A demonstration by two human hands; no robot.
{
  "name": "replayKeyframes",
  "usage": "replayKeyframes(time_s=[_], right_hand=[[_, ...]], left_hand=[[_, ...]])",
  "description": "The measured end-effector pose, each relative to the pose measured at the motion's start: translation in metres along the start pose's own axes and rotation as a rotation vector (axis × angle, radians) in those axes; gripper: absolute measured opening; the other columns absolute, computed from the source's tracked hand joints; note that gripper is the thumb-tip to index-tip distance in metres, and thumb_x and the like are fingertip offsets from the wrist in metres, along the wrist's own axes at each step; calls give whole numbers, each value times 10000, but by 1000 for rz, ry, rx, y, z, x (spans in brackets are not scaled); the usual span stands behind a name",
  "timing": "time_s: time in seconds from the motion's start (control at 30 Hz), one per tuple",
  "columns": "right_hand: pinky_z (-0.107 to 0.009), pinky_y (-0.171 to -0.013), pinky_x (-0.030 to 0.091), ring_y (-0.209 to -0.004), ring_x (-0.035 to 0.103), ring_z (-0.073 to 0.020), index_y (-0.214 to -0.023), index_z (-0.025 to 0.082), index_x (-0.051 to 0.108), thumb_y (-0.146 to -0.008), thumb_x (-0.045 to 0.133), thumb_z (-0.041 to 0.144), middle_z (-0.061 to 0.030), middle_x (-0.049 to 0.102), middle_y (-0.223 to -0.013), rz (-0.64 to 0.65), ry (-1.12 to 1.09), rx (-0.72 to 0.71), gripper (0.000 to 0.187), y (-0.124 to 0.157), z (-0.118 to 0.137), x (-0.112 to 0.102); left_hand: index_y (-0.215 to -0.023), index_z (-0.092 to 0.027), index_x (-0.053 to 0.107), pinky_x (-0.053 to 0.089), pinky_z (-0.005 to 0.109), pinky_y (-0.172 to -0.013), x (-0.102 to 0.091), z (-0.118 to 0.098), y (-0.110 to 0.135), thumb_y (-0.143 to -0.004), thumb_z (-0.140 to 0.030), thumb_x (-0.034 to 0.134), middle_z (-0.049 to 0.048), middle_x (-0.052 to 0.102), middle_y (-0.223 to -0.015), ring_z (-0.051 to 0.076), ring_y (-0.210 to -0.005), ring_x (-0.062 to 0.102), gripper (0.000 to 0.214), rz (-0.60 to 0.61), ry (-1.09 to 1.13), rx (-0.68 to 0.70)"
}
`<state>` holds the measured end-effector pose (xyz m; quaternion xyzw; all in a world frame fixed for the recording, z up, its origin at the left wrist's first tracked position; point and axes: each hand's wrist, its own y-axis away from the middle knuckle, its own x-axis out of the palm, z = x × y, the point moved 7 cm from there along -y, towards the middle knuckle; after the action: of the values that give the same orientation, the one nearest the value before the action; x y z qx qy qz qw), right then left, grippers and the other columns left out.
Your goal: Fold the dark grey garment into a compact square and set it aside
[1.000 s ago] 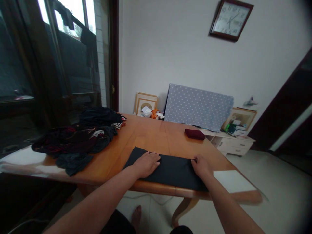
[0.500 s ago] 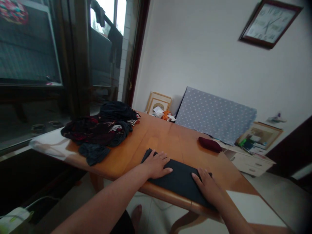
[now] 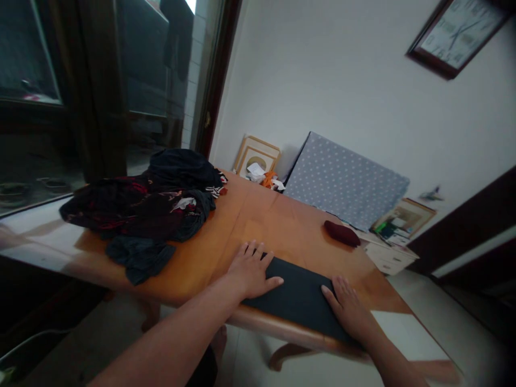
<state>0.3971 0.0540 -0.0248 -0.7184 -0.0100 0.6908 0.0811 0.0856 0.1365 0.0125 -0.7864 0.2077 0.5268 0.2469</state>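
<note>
A dark folded cloth [image 3: 300,293], flat and roughly rectangular, lies along the front edge of the wooden table [image 3: 278,220]. On its left end rests my left hand [image 3: 252,271], open, with fingers spread and the thumb pointing right across the fabric. My right hand [image 3: 349,306] lies at the cloth's right end, also open, its thumb on the dark fabric. Both palms face down, and part of each end of the cloth is hidden under them. What kind of garment it is, I cannot tell.
Crumpled dark clothes [image 3: 141,207] are heaped on the table's left. A folded maroon item [image 3: 342,234] lies toward the back right, and a white sheet [image 3: 409,334] at the right end. Behind stand a grey dotted panel [image 3: 342,180] and a small white drawer cabinet [image 3: 391,258].
My left hand has spread to the cloth's left end, covering the corner that stuck out there. My right hand stays at the right end. The camera view has shifted.
</note>
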Motion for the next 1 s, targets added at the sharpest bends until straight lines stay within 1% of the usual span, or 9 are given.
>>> replayKeyframes(time_s=[0.1,0.17,0.3,0.43,0.63,0.73,0.87,1.0], right_hand=[[-505,-1209,190,-1491,192,-300,-1509,127,382,-943,198,661,-137,321,-1579,59,-27,37,799,0,-2,0],[-483,-1222,165,-1501,155,-286,-1530,100,330,-940,194,687,-139,271,-1599,93,-44,36,844,-1,-3,0],[-445,-1235,127,-1510,90,-259,-1552,68,250,-935,201,718,-139,212,-1616,128,-67,45,897,-2,-5,-4],[-428,-1236,120,-1511,88,-260,-1557,83,243,-932,208,726,-131,192,-1622,114,-77,84,898,-1,-4,-10],[-432,-1230,118,-1511,94,-271,-1556,96,258,-925,184,742,-122,178,-1627,118,-109,103,906,-1,-1,-14],[-426,-1230,108,-1512,89,-274,-1553,87,265,-917,164,755,-125,187,-1624,103,-114,110,927,-2,0,-16],[-425,-1226,106,-1511,97,-282,-1548,79,277,-912,141,761,-131,191,-1622,82,-128,105,943,-1,1,-19],[-439,-1221,106,-1510,97,-292,-1548,86,284,-899,136,778,-131,175,-1625,73,-164,120,960,1,-1,-21]], left_hand=[[-1482,-240,438,71,578,-1175,1,2,-3,-839,-835,195,141,331,-1586,385,-1482,182,909,-15,-3,10],[-1477,-241,447,76,577,-1175,2,3,-4,-843,-829,207,138,339,-1583,385,-1480,189,897,-28,-6,18],[-1462,-239,468,94,567,-1176,3,4,-6,-851,-818,224,130,361,-1573,379,-1474,211,876,-58,-23,33],[-1458,-239,476,100,572,-1173,4,4,-8,-854,-812,237,125,375,-1566,381,-1472,217,866,-57,-49,46],[-1485,-250,443,96,586,-1166,7,5,-14,-857,-805,259,114,369,-1572,380,-1480,198,858,-48,-98,52],[-1497,-268,422,112,613,-1150,10,6,-16,-853,-804,270,107,338,-1588,378,-1483,196,852,-34,-120,35],[-1515,-240,387,95,641,-1145,11,9,-17,-847,-810,266,118,291,-1605,359,-1489,189,886,-30,-170,15],[-1524,-209,369,57,699,-1126,9,13,-18,-822,-831,276,129,286,-1603,386,-1483,192,942,9,-223,-63]])
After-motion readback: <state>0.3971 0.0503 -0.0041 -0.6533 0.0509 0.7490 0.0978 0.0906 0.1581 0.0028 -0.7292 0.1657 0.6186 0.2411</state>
